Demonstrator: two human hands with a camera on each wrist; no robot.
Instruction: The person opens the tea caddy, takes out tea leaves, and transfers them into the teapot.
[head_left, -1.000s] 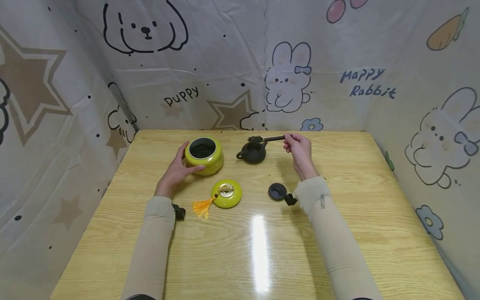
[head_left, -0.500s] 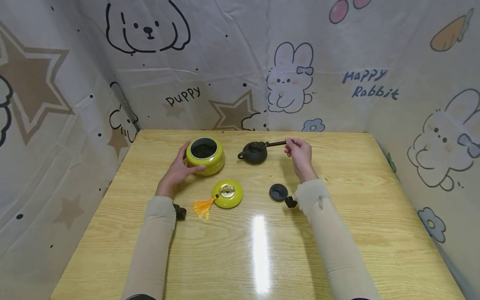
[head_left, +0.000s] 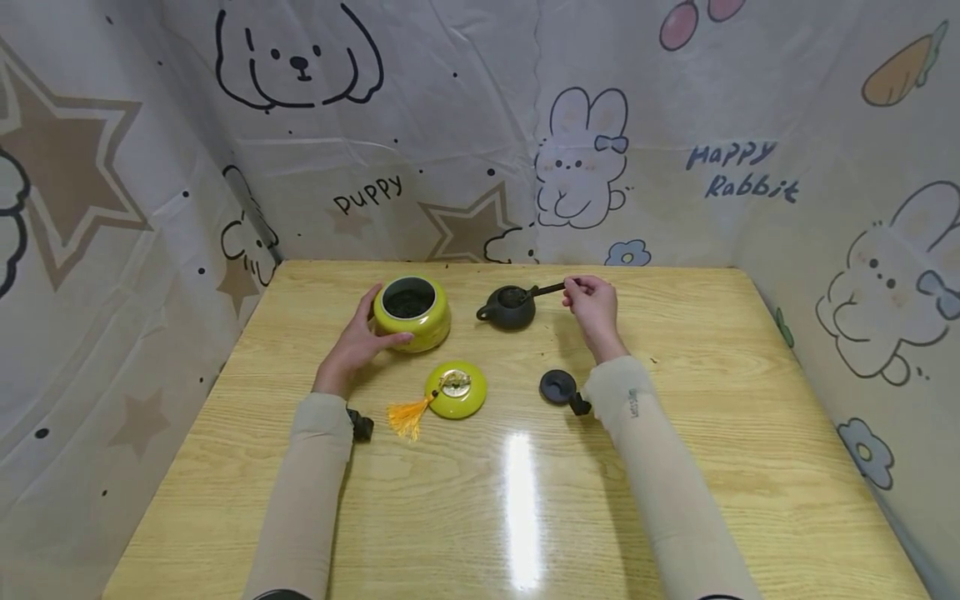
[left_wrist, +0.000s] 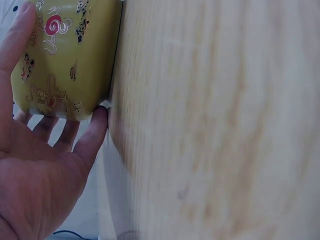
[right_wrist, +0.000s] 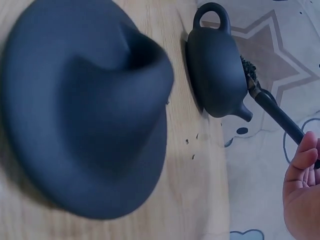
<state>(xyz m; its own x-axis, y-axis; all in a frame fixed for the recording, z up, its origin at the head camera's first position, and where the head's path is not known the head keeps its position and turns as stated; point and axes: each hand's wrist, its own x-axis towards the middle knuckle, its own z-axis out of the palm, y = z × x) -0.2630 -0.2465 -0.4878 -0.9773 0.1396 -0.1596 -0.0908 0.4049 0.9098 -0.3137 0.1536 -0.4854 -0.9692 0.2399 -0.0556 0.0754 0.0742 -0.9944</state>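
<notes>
My left hand (head_left: 356, 346) holds the yellow-green tea jar (head_left: 422, 333), thumb along its near side and fingers round its far left. Dark tea shows inside its open mouth; the left wrist view shows painted patterns on its wall (left_wrist: 55, 70). My right hand (head_left: 594, 317) pinches the dark handle of a tea scoop (head_left: 551, 289). The scoop's head is at the mouth of a small black teapot (head_left: 510, 317), overlapping the rim near the spout. In the right wrist view, dark tea leaves (right_wrist: 249, 69) show at the teapot's (right_wrist: 215, 70) opening, beside the scoop.
Nearer me lie the jar's yellow lid (head_left: 467, 402) with an orange tassel (head_left: 407, 417) and the black teapot lid (head_left: 557, 387), close to my right wrist. Tea crumbs (right_wrist: 187, 141) dot the wooden table (head_left: 450, 508). A printed curtain (head_left: 465, 100) surrounds the table's back and sides.
The right hand has lowered the scoop from above the teapot to its mouth, then moved slightly left. The heap of tea on the scoop no longer shows above the rim. The left hand stays put.
</notes>
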